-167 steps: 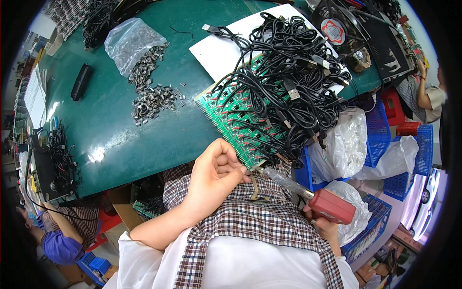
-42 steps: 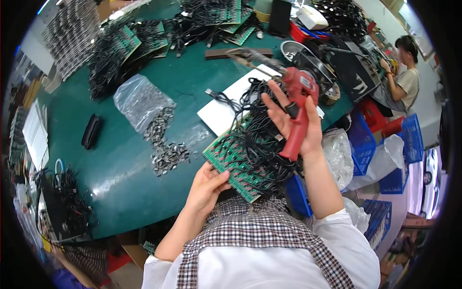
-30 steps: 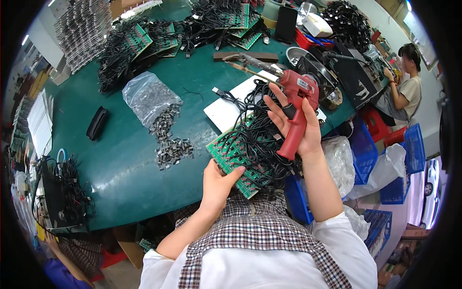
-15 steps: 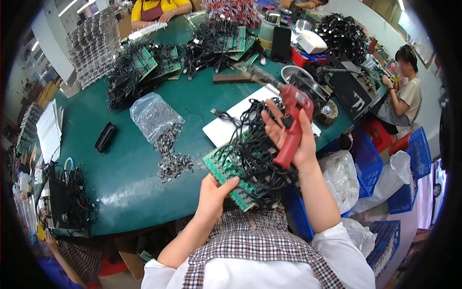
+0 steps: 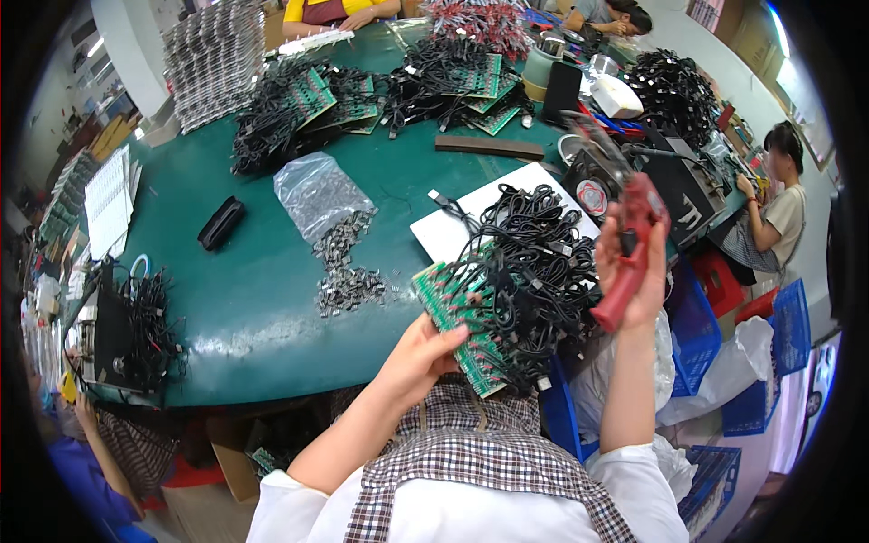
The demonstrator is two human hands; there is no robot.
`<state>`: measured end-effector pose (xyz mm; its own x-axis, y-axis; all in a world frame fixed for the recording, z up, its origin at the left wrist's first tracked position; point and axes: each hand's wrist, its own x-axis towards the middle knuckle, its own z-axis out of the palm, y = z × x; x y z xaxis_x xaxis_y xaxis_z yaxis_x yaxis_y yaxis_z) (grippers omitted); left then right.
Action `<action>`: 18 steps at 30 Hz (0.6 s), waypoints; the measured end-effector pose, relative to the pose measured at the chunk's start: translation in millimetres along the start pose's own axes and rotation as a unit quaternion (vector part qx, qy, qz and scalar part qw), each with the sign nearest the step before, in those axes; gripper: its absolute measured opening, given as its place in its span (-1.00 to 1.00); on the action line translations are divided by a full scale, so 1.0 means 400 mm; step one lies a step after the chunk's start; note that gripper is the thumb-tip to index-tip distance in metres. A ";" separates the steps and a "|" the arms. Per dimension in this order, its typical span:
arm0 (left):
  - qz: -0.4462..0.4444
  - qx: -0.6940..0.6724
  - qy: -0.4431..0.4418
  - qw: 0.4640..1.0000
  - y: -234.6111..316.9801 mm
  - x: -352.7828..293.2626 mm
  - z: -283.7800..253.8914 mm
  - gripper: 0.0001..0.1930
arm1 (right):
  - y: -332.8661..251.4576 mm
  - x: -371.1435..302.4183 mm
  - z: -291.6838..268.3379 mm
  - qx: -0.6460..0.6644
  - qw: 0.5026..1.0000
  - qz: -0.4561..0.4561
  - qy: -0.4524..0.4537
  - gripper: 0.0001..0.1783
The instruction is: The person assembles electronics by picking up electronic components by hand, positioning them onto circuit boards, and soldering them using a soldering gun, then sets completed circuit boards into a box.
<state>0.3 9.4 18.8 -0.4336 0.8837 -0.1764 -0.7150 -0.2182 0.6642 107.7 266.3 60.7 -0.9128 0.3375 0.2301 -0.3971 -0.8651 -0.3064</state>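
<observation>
My left hand (image 5: 421, 355) grips the near edge of a green circuit board panel (image 5: 453, 312), its thumb lying on top. A thick tangle of black USB cables (image 5: 534, 262) runs from the panel and hangs over its right side. A red pistol-shaped soldering gun (image 5: 625, 285) is in my right hand (image 5: 644, 294), off to the right of the cables, its blurred tip pointing up and away. Under the far part of the cables lies a white board (image 5: 434, 237). Small metal connectors (image 5: 351, 288) spill from a clear plastic bag (image 5: 319, 190) to the left.
On the green table (image 5: 244, 317) sit a black case (image 5: 221, 223), a dark bar (image 5: 489, 147) and heaps of cabled boards (image 5: 308, 100). A round metal stand (image 5: 588, 181) and black box (image 5: 692, 195) stand at right. Blue crates (image 5: 695, 312) flank me; co-workers sit around the table.
My right hand has swung the soldering gun to the right, away from the cables, its fingers closing more around the handle. The left hand still holds the panel. The whole view has shifted slightly.
</observation>
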 end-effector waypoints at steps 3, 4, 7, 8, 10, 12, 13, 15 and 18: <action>-0.022 -0.167 -0.034 0.985 0.009 0.024 0.027 -0.57 | -0.040 -0.055 0.019 -0.035 0.999 -0.019 -0.026 -0.43; -0.057 -0.195 -0.007 0.979 0.014 0.026 0.038 -0.59 | -0.044 -0.076 0.024 -0.031 0.999 -0.029 -0.008 -0.45; -0.031 -0.062 -0.076 0.995 0.066 0.001 0.045 -0.56 | -0.049 -0.134 0.031 -0.038 0.997 -0.062 0.033 -0.47; 0.016 0.000 -0.041 0.999 0.091 -0.038 0.035 -0.55 | -0.049 -0.151 0.029 -0.030 0.997 -0.056 0.036 -0.48; 0.080 0.064 0.006 0.995 0.143 -0.141 0.010 -0.59 | -0.049 -0.179 0.021 -0.014 0.997 -0.043 0.067 -0.51; 0.112 0.039 -0.019 0.993 0.200 -0.252 -0.026 -0.48 | -0.047 -0.191 0.005 -0.003 0.997 -0.027 0.066 -0.51; 0.145 0.059 0.011 0.988 0.215 -0.308 -0.039 -0.44 | -0.047 -0.195 -0.003 0.008 0.998 -0.015 0.057 -0.52; 0.206 0.189 0.098 0.955 0.228 -0.415 -0.062 -0.50 | -0.044 -0.199 -0.018 0.006 0.997 -0.002 0.071 -0.51; 0.113 0.366 0.086 0.920 0.238 -0.546 -0.120 -0.59 | -0.038 -0.189 -0.034 0.043 0.997 0.052 0.040 -0.53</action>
<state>0.8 -224.2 85.8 -0.6505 0.7582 -0.0447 -0.0629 0.0048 0.9980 181.6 259.2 35.3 -0.9548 0.2690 0.1263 -0.2928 -0.9244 -0.2445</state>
